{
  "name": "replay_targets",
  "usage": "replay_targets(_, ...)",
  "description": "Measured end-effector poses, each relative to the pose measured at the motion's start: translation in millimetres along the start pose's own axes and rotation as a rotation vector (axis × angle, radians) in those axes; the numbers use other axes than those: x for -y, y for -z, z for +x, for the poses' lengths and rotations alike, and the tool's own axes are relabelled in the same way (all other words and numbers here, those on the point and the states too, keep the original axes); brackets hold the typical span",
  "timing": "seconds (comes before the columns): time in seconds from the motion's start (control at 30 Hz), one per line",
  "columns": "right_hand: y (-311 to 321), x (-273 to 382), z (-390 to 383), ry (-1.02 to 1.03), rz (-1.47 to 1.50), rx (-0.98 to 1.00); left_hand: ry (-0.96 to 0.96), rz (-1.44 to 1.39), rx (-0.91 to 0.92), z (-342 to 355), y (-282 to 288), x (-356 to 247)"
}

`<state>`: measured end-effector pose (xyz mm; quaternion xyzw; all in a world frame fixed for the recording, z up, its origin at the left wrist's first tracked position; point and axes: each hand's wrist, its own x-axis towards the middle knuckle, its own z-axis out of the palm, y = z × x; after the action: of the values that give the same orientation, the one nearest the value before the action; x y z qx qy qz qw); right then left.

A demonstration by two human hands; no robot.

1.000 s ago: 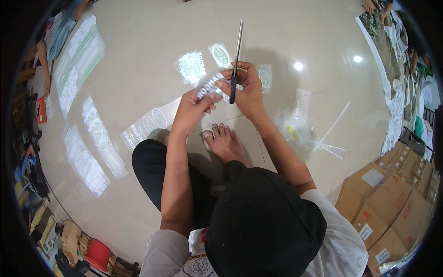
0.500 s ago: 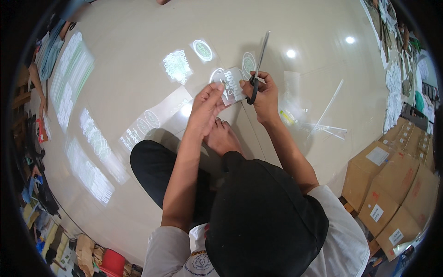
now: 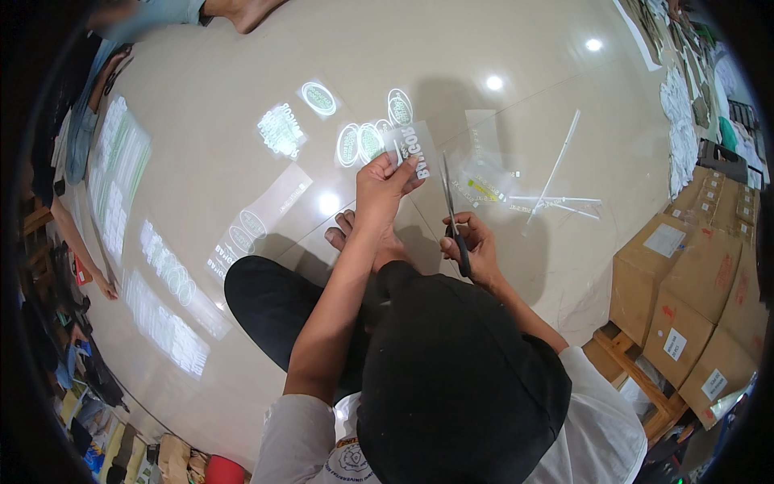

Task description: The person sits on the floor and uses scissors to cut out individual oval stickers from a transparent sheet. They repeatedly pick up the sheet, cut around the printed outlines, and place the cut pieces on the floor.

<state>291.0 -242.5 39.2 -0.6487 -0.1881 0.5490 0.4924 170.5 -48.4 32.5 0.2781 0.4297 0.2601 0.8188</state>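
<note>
My left hand [image 3: 380, 189] pinches a small piece of clear film with white lettering [image 3: 419, 145] above the floor. In my right hand [image 3: 477, 246] is a pair of scissors [image 3: 448, 189] with black handles and the blades pointing away from me, just right of the film. The blades look nearly together and do not touch the film. Beyond my left hand lie several film pieces with white-and-green oval prints [image 3: 370, 143]. Farther left are a pile of lettered cutouts [image 3: 280, 131] and a single oval print [image 3: 318, 98].
A long printed film strip [image 3: 270, 214] lies left of my bare foot [image 3: 343, 230]. Printed sheets [image 3: 169, 310] cover the far-left floor. Narrow offcuts [image 3: 556, 177] lie at right, near stacked cardboard boxes [image 3: 657, 282]. Another person's foot [image 3: 246, 12] and arm [image 3: 85, 238] show.
My right hand with the scissors has drawn back toward me, away from the film. My left hand still holds the film, now turned. Another person's leg and foot have come in at the top.
</note>
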Motion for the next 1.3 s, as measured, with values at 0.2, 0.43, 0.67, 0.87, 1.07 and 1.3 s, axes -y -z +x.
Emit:
replay_targets(0.2,-3,-1,2,0.050,-0.035,0.011,0.013,0.039,0.021,-3,-10,2)
replay_targets(0.43,-4,7,3,0.001,0.005,-0.003,0.015,0.086,0.023,-8,-17,-7)
replay_targets(0.67,0,6,3,0.016,-0.016,-0.003,0.007,0.066,0.049,-7,-17,-6)
replay_targets(0.87,-2,9,3,0.015,-0.016,0.000,0.019,0.073,0.053,-8,-17,-8)
replay_targets(1.07,-1,8,1,-0.008,-0.044,-0.030,0.029,0.077,0.057,-8,-19,-8)
replay_targets(1.3,-4,7,-2,-0.031,-0.023,-0.066,0.038,0.061,0.063,-5,-21,0)
